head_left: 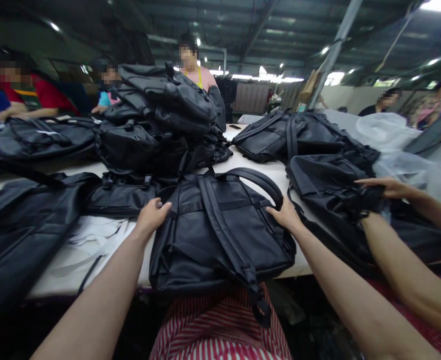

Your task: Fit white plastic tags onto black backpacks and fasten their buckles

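A black backpack (pixel 216 235) lies flat on the white table (pixel 66 270) in front of me, straps up, its lower edge hanging over the table's front edge. My left hand (pixel 151 215) grips the backpack's upper left corner, fingers curled over the edge. My right hand (pixel 286 215) holds the upper right corner beside the curved top handle (pixel 256 180), fingers closed on the fabric.
A co-worker's two hands (pixel 378 192) at the right work on another black bag (pixel 329 185). Stacks of black backpacks (pixel 167 115) fill the table's middle and left. Clear plastic wrapping (pixel 393 145) lies at the far right. Several people sit or stand behind the table.
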A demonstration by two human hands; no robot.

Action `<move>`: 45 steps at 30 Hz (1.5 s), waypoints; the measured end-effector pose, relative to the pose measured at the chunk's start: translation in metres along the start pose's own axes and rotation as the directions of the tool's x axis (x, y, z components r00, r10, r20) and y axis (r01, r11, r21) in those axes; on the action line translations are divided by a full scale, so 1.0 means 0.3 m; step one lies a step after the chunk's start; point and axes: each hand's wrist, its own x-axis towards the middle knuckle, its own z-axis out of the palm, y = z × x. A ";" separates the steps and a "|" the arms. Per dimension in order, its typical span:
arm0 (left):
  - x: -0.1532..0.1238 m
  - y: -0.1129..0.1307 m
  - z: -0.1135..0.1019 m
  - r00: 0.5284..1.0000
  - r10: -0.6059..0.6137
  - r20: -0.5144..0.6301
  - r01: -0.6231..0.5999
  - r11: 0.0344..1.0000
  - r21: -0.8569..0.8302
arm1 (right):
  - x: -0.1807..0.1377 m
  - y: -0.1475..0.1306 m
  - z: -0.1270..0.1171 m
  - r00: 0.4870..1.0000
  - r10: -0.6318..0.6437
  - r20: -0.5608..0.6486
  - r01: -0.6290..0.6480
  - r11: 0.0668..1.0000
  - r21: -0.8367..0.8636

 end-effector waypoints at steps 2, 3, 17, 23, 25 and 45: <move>-0.112 -0.004 -0.056 0.999 0.012 -0.044 -0.013 1.000 -0.022 | -0.015 0.016 0.003 0.999 0.045 0.030 -0.046 0.999 0.020; -0.184 0.000 -0.084 0.995 0.048 -0.084 -0.051 0.998 -0.034 | -0.021 0.019 0.004 0.998 0.053 0.037 -0.053 0.998 0.020; -0.598 -0.011 0.093 0.628 0.657 0.418 -0.766 0.616 0.182 | -0.390 -0.109 -0.103 0.817 -0.570 -0.088 0.573 0.819 0.009; -0.645 -0.111 0.131 0.634 0.713 0.300 -0.772 0.609 0.183 | -0.557 -0.111 0.053 0.709 -0.702 0.068 0.704 0.698 -0.129; -0.652 -0.111 0.123 0.642 0.710 0.290 -0.764 0.626 0.158 | -0.559 -0.103 0.053 0.704 -0.705 0.084 0.709 0.693 -0.131; -0.675 0.049 -0.071 0.894 0.385 0.230 -0.281 0.880 -0.384 | -0.517 -0.392 -0.099 0.540 -0.811 -0.227 0.829 0.464 0.314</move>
